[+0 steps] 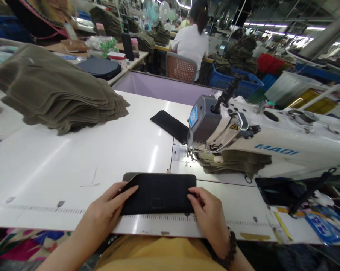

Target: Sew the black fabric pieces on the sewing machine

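Observation:
A black rectangular fabric piece (158, 194) lies on the white table near its front edge, with a grey-green layer showing at its upper left. My left hand (109, 205) grips its left end, thumb on top and fingers along the edge. At the right end, my right hand (206, 207) pinches the edge between thumb and fingers. Just beyond and to the right stands the white sewing machine (271, 143), its needle area lit. Another black fabric strip (171, 125) rests behind the needle. Olive fabric pieces (234, 162) lie under the machine's arm.
A tall stack of olive fabric pieces (62, 88) covers the left of the table (46, 169). At the right are a dark tray (280, 192) and a blue packet (325, 226). Ahead, a person in white (189, 45) sits on a brown chair (181, 67) beside a blue crate (234, 79).

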Available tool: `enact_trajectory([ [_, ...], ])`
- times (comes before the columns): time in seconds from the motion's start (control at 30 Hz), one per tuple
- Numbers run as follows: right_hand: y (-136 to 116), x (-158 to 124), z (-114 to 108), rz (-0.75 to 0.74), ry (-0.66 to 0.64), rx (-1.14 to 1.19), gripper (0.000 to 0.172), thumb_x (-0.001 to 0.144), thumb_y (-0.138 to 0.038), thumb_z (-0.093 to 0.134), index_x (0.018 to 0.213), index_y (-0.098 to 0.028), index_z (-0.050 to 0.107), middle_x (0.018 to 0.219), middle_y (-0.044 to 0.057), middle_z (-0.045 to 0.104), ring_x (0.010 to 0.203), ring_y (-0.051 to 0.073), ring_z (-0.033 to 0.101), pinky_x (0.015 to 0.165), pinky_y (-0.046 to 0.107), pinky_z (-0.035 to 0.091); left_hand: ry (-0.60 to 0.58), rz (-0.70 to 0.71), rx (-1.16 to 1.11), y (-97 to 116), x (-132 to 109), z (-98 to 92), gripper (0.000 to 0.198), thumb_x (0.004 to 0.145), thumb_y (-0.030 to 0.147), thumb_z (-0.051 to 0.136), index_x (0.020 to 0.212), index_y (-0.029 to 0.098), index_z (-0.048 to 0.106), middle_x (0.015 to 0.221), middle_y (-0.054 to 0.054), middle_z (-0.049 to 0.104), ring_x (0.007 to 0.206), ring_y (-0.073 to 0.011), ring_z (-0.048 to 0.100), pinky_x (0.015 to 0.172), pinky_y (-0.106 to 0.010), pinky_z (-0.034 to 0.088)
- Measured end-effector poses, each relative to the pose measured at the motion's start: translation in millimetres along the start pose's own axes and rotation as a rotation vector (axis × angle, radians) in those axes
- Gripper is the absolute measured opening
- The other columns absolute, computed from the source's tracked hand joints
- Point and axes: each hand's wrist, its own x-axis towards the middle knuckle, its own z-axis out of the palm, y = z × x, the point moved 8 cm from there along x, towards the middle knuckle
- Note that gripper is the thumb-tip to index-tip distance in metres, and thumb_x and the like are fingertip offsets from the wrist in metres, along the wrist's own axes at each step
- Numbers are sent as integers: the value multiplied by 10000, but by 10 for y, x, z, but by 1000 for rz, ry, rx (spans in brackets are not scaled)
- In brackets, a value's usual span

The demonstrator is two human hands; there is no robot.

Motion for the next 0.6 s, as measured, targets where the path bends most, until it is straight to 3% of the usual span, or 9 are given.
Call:
enact_trajectory([
  [0.13, -40, 24, -11, 7, 4, 14, 190, 812, -238, 455, 814, -170, 633, 747, 43, 659, 656, 157, 604, 602, 246, 457, 58, -34, 64, -44, 8, -2, 318, 891, 332, 361, 1077, 193, 579, 1004, -75, 585, 836, -154, 622, 805, -239, 504],
  [0.33, -50, 44, -17, 10, 9, 7, 178, 803, -221, 466, 798, -177, 638, 735, 36, 662, 656, 159, 608, 600, 244, 456, 78, -68, 34, -46, 37, -28, 335, 883, 374, 370, 1072, 198, 583, 1009, -65, 611, 862, -181, 623, 822, -293, 515],
  [0.6, 22, 65, 26, 33, -14, -19, 215, 804, -233, 460, 878, -159, 648, 826, 69, 681, 721, 183, 628, 670, 285, 493, 98, -58, 46, -14, 84, -39, 310, 884, 343, 372, 1069, 195, 572, 963, -62, 600, 817, -167, 623, 773, -259, 523],
])
